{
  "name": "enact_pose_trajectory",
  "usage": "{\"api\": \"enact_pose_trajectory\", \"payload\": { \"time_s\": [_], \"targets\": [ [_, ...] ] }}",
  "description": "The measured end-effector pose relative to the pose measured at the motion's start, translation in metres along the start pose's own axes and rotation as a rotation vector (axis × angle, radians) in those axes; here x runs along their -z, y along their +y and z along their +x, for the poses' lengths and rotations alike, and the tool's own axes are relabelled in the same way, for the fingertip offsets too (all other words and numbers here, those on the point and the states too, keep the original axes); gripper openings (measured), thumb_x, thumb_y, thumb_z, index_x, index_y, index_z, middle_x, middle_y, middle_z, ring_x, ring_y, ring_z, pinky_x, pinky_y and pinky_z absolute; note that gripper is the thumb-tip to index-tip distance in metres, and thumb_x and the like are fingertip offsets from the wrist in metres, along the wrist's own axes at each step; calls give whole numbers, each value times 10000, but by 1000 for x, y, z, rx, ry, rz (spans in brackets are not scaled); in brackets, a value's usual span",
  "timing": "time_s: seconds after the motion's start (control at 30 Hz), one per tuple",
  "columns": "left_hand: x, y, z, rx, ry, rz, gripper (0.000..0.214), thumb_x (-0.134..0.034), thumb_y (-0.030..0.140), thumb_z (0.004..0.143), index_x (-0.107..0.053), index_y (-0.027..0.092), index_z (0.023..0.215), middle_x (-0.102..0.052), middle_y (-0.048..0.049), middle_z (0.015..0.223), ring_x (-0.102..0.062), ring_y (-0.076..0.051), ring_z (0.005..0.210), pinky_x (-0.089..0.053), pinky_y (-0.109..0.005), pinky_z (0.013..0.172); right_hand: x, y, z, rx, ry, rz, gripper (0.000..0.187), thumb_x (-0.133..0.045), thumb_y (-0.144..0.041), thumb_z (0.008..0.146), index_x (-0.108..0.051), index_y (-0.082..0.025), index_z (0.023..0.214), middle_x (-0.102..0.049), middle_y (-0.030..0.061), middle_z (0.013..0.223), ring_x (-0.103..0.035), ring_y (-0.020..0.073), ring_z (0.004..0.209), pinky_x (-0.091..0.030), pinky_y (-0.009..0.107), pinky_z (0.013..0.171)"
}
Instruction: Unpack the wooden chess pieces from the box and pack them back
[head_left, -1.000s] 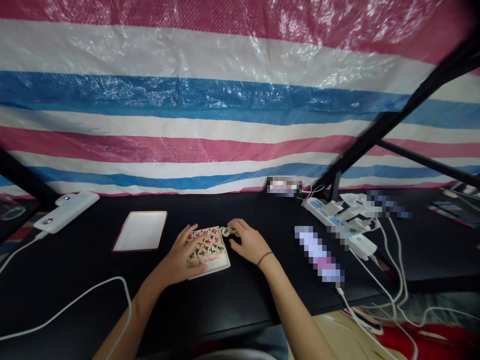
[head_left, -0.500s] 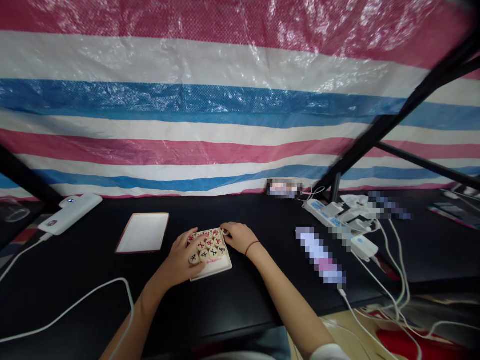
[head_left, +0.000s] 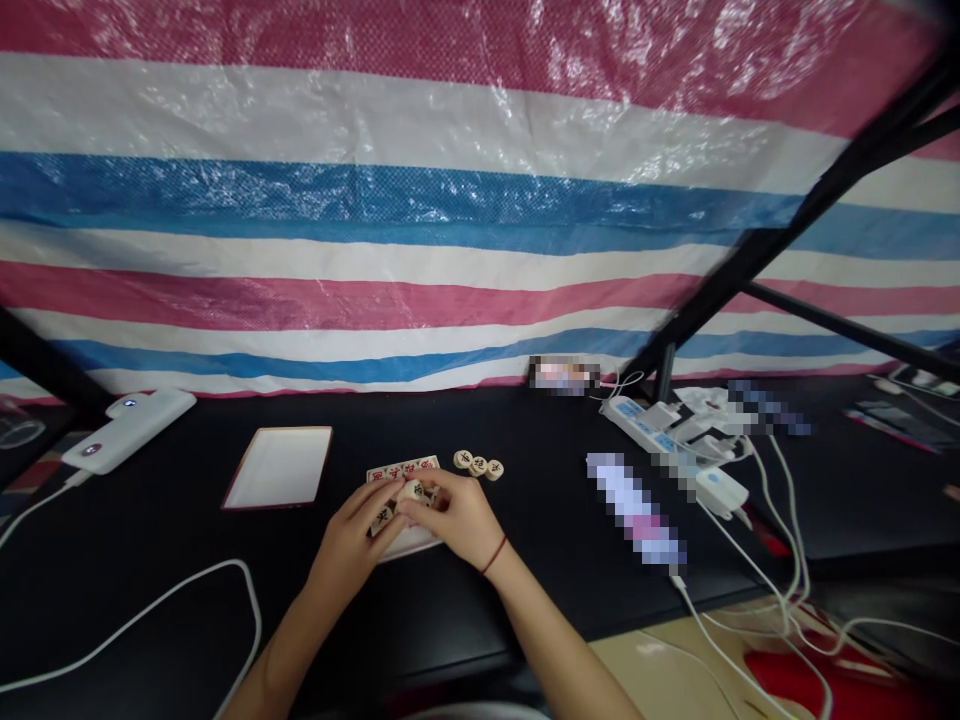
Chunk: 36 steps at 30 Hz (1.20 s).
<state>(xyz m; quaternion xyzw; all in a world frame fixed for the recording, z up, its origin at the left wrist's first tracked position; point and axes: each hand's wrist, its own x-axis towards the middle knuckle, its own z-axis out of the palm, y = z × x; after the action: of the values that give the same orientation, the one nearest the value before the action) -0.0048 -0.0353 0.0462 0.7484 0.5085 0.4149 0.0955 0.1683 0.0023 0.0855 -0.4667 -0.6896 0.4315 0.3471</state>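
A white box (head_left: 409, 543) holds round xiangqi pieces (head_left: 395, 474) with red and black characters, partly covered by my hands. My right hand (head_left: 463, 518) is closed, pinching a xiangqi piece (head_left: 418, 490) with a black character between thumb and fingers just over the box. From the other side, my left hand (head_left: 352, 535) curls its fingers and thumb around pieces on the box's left, its fingertips meeting the right hand's. Beyond the right hand, three loose xiangqi pieces (head_left: 478, 466) lie in a row on the black table (head_left: 360, 620), black characters up.
The box lid (head_left: 279, 467) lies open side up to the left. A white device (head_left: 135, 430) with a cable stands at far left. On the right are a blurred-out phone (head_left: 636, 510), a power strip (head_left: 675, 455) and several white cables. A striped tarp (head_left: 390, 300) hangs behind.
My right hand has moved from the box's far right corner to over its middle and now pinches a piece. Three loose pieces now show on the table; my left hand has closed in.
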Motion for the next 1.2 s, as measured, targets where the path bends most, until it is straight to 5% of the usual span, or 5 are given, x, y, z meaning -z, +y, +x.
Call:
{"api": "enact_pose_trajectory", "payload": {
  "time_s": [0.33,0.97,1.2],
  "targets": [
    [15,4,-16,17,2,47,155,-564,254,860,-605,219,1006,-617,-53,1029,-642,-166,931,-543,-291,842,-4,11,-4,-36,-22,127,321,-696,-410,720,-702,-180,946,-577,-24,636,-402,68,488,-342,189,478],
    [20,-6,-29,-220,-154,280,127,-574,231,875,-671,260,951,-670,-27,1020,-560,-185,952,-427,-336,844,14,36,-14,-87,30,182,352,-655,-446,757,-660,-169,974,-452,-64,553,-383,73,491,-344,192,485],
    [21,-3,-29,-192,-146,268,105,-579,235,853,-673,247,897,-626,-51,1036,-543,-205,967,-422,-349,834,0,18,-27,75,-60,-82,239,-681,-301,764,-654,-202,979,-620,27,922,-524,85,611,-447,209,596]
  ]
}}
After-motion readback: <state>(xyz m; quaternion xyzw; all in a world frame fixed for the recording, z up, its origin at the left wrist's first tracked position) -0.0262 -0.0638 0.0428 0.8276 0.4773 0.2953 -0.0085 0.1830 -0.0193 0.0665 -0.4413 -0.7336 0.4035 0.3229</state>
